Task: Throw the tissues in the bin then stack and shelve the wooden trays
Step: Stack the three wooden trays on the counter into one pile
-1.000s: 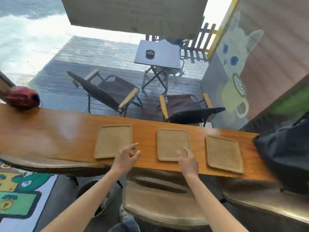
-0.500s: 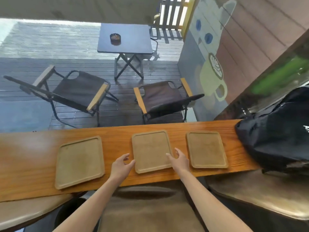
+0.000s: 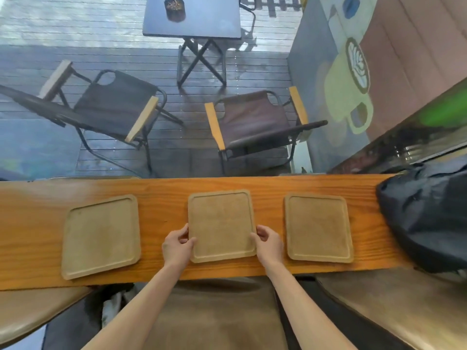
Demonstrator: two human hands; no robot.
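Note:
Three flat square wooden trays lie in a row on a long orange wooden counter (image 3: pixel 252 184). The middle tray (image 3: pixel 221 223) has my left hand (image 3: pixel 178 245) gripping its left edge near the front corner and my right hand (image 3: pixel 267 242) gripping its right edge. It still rests on the counter. The left tray (image 3: pixel 101 234) sits slightly askew; the right tray (image 3: pixel 318 227) lies square. No tissues show on the counter. Below the counter at the left, a dark bin (image 3: pixel 101 306) holds something white.
A black bag (image 3: pixel 427 213) rests on the counter's right end. Brown cushioned stools (image 3: pixel 217 314) stand below the near edge. Beyond the counter are two folding chairs (image 3: pixel 255 125) and a small dark table (image 3: pixel 192 18) on a wet deck.
My view has tilted down and closer. Both hands moved from just short of the middle tray onto its side edges and closed on them.

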